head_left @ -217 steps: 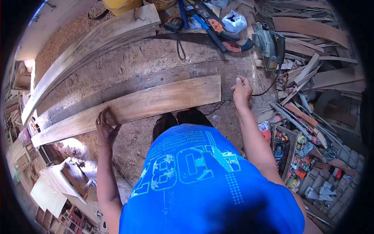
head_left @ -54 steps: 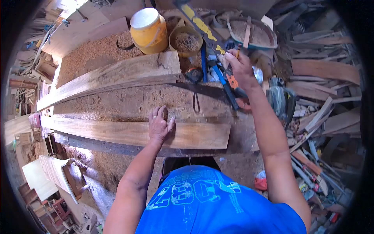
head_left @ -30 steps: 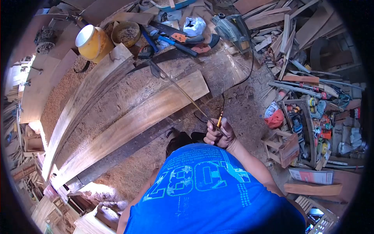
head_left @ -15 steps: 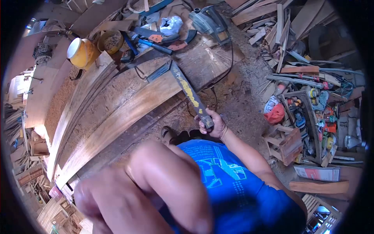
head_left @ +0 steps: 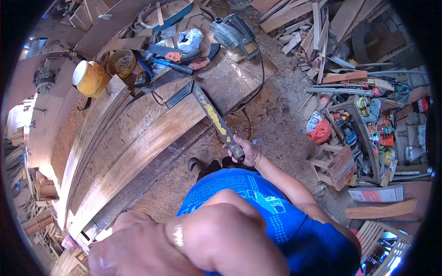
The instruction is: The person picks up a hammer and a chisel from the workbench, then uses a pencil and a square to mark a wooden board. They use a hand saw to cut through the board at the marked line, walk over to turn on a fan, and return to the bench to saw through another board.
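Note:
My right hand (head_left: 246, 151) is closed around the lower end of a dark carpenter's square (head_left: 209, 112) with worn yellow paint. The square's long leg crosses the end of a long curved wooden board (head_left: 152, 133); its short leg reaches back over the board's far edge. My left hand (head_left: 133, 244) is raised very close to the camera at the lower left, a shiny band (head_left: 178, 235) at its wrist. Its fingers are hidden, and the forearm covers part of my blue shirt (head_left: 221, 184).
A second curved timber (head_left: 94, 124) stands left of the board. Behind lie a blue-handled hammer (head_left: 172, 66), a yellow bucket (head_left: 90, 79) and a power planer (head_left: 235, 36). Scrap wood (head_left: 317, 27) and a wooden tool tray (head_left: 362, 138) occupy the right side.
My left hand and forearm have shifted lower in the view. The whole scene has slid slightly left; my right hand keeps its grip on the square at the board's end.

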The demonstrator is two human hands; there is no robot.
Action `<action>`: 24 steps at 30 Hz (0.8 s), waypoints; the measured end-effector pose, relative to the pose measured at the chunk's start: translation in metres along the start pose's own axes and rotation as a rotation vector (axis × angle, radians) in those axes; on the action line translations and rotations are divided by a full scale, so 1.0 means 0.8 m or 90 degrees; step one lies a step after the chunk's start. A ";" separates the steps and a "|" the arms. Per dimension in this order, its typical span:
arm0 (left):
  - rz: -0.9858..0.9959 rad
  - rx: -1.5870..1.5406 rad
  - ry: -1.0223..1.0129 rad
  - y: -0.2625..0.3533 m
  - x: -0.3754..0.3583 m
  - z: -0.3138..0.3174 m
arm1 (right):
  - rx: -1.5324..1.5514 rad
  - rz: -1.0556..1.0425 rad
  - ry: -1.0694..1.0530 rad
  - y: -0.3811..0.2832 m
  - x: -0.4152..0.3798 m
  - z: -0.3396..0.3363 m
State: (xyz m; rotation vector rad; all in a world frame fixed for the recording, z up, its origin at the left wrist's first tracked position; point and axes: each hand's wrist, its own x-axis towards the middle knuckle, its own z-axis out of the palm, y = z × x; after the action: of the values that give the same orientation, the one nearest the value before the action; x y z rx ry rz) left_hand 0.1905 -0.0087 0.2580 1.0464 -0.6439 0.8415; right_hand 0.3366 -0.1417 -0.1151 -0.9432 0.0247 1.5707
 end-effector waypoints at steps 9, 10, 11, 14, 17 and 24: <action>-0.400 0.692 0.311 0.010 -0.026 -0.110 | -0.172 0.014 0.024 -0.001 -0.004 0.011; -0.386 0.626 0.290 -0.014 -0.054 -0.185 | -0.154 0.016 0.026 -0.001 -0.005 0.016; -0.336 0.934 0.205 -0.052 -0.082 -0.236 | -0.149 0.019 0.022 0.001 -0.004 0.019; -0.405 1.124 0.182 -0.126 -0.207 -0.368 | -0.217 0.024 0.034 0.016 0.009 0.004; -0.462 1.288 0.044 -0.146 -0.283 -0.421 | -0.183 0.061 0.038 0.012 0.006 0.020; -0.542 1.240 0.181 -0.166 -0.316 -0.404 | -0.150 0.084 0.031 0.023 0.007 0.010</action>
State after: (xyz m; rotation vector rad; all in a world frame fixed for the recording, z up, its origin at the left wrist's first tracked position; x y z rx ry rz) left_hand 0.1882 0.1844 -0.1273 2.5191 1.2048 0.6246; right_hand 0.3176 -0.1378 -0.1217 -1.1830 -0.0664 1.6977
